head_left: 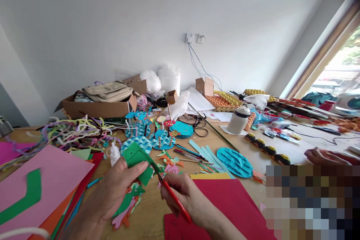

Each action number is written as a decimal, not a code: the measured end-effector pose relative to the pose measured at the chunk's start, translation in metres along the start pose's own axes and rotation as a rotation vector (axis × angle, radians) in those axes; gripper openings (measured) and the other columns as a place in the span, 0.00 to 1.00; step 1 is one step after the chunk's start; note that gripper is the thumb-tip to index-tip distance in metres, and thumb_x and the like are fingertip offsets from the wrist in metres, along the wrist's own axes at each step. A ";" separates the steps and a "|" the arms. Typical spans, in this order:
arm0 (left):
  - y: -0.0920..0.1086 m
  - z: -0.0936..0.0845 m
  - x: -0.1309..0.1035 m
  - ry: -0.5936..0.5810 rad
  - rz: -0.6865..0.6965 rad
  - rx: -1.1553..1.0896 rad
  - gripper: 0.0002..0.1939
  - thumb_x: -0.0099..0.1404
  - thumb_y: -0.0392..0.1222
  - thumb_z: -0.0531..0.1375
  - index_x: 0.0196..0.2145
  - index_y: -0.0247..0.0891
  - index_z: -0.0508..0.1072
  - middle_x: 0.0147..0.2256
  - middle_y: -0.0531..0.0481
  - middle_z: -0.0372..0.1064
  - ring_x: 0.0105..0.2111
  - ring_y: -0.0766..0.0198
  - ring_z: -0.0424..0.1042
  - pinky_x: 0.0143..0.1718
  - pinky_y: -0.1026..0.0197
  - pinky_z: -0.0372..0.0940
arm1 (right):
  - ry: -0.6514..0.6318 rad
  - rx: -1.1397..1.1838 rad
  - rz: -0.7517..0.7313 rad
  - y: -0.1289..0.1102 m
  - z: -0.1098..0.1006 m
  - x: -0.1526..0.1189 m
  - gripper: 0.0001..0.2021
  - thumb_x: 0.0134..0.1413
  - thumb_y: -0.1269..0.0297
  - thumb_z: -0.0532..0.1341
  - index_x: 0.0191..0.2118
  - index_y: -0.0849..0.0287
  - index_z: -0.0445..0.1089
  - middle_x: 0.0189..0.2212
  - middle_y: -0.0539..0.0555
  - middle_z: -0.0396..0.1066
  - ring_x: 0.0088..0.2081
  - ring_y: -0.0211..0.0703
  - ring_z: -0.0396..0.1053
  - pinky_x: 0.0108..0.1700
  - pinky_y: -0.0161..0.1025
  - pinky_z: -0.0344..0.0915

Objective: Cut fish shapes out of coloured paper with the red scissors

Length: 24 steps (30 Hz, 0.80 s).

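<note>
Green craft paper is pinched in the left fingers, seemingly for steadiness. Red-handled scissors are gripped by the right fingers.

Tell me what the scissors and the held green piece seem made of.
Scissors: red handles smooth, slightly shiny, likely plastic; thin dark blades, probably metal, finish unclear. Green piece: matte, evenly coloured, thin and flat; paper or card, can't tell which.

Place: craft workroom | table: coloured paper, pipe cleaners, paper-fish models | tool: scissors
</note>
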<state>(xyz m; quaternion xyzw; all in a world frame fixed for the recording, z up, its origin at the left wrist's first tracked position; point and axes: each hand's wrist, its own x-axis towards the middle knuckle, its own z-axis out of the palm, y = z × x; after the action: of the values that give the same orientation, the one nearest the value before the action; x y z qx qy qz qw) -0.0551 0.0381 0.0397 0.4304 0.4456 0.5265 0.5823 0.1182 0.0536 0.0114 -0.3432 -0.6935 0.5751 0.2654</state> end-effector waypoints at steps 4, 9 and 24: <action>-0.003 0.000 0.002 0.021 -0.055 -0.070 0.07 0.52 0.42 0.63 0.29 0.38 0.72 0.23 0.56 0.64 0.27 0.65 0.65 0.30 0.62 0.62 | 0.016 0.102 0.038 0.002 0.002 0.001 0.07 0.48 0.68 0.53 0.22 0.60 0.57 0.13 0.42 0.53 0.14 0.28 0.53 0.15 0.25 0.48; -0.007 0.003 0.004 0.038 -0.039 -0.072 0.08 0.51 0.42 0.63 0.29 0.38 0.71 0.22 0.56 0.63 0.25 0.66 0.62 0.28 0.63 0.61 | 0.031 0.136 0.030 0.003 0.004 0.002 0.05 0.47 0.69 0.53 0.23 0.60 0.59 0.12 0.42 0.52 0.14 0.28 0.53 0.14 0.24 0.48; -0.008 0.012 0.002 0.061 -0.020 -0.076 0.07 0.52 0.42 0.62 0.23 0.38 0.67 0.20 0.57 0.61 0.21 0.69 0.59 0.22 0.65 0.58 | 0.048 0.212 -0.023 0.014 0.009 0.006 0.09 0.50 0.67 0.53 0.21 0.60 0.56 0.11 0.42 0.55 0.12 0.27 0.53 0.14 0.24 0.48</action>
<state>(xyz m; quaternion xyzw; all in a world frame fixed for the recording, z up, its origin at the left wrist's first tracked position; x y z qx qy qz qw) -0.0419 0.0388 0.0348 0.3873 0.4472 0.5498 0.5897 0.1097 0.0543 -0.0045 -0.3189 -0.6261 0.6339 0.3232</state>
